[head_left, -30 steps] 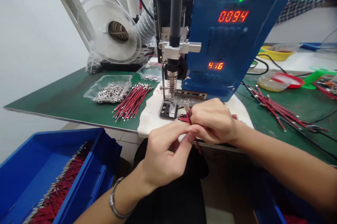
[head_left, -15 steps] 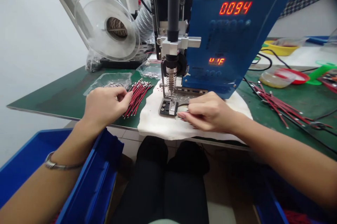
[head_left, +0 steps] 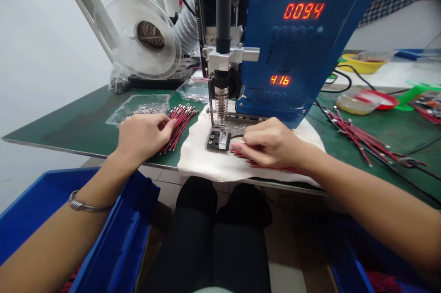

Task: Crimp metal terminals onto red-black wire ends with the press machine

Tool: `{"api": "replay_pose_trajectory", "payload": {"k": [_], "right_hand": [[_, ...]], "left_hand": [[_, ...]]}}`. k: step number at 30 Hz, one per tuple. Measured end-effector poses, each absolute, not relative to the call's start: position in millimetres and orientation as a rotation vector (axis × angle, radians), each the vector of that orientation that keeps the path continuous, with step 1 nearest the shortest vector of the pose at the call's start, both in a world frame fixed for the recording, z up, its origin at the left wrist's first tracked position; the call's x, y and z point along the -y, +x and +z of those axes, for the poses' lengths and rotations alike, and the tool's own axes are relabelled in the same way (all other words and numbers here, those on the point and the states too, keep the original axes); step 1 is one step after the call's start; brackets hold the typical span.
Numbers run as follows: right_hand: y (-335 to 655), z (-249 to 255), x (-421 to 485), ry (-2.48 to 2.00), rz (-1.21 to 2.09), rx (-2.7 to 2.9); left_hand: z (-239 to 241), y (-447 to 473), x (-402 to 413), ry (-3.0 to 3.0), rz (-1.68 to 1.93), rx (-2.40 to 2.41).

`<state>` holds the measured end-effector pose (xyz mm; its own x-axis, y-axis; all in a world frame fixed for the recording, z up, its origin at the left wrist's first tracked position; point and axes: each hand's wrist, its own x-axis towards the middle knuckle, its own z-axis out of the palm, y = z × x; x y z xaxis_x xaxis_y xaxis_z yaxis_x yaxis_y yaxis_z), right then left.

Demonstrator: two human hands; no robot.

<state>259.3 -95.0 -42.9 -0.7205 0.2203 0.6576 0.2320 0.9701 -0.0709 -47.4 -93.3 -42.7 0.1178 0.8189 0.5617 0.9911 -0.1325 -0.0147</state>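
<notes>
My left hand is closed, thumb against curled forefinger, at the left edge of a bundle of red and black wires with metal ends. Whatever its fingers hold is hidden. My right hand is pinched just above more red wires lying on a white cloth. I cannot make out what sits between its fingertips. Left of those fingertips is a small black fixture with a metal block. The spring-wrapped tip of a blue bench machine stands over the fixture.
Clear trays with small metal parts lie behind my left hand. A clear spool stands at the back left. More red wires and a black cable lie at the right. Blue bins flank my legs below the table edge.
My left hand has come slightly right, closer to the wire bundle. My right hand has shifted a little away from the fixture, and more red wires show under it. The lower display now reads 416.
</notes>
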Motion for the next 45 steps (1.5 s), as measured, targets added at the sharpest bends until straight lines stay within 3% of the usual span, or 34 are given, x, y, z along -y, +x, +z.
{"api": "replay_pose_trajectory", "payload": {"k": [7, 12, 19, 36, 45], "right_hand": [[261.4, -40.6, 97.0, -0.314, 0.081, 2.364], [260.8, -40.0, 97.1, -0.227, 0.076, 2.38], [256.1, -39.0, 103.8, -0.154, 0.109, 2.441], [258.4, -41.4, 107.4, -0.133, 0.539, 2.427], [257.7, -40.7, 109.7, -0.21, 0.531, 2.412]], "left_hand": [[-23.4, -16.4, 146.6, -2.733, -1.046, 1.912], [-21.5, -6.4, 183.1, -2.792, -1.163, 1.728], [-35.7, -6.7, 200.3, -2.973, -1.084, 1.491], [-39.0, -0.2, 206.9, -2.661, -1.101, 1.217], [-39.3, 1.9, 212.0, -2.637, -1.029, 1.13]]}}
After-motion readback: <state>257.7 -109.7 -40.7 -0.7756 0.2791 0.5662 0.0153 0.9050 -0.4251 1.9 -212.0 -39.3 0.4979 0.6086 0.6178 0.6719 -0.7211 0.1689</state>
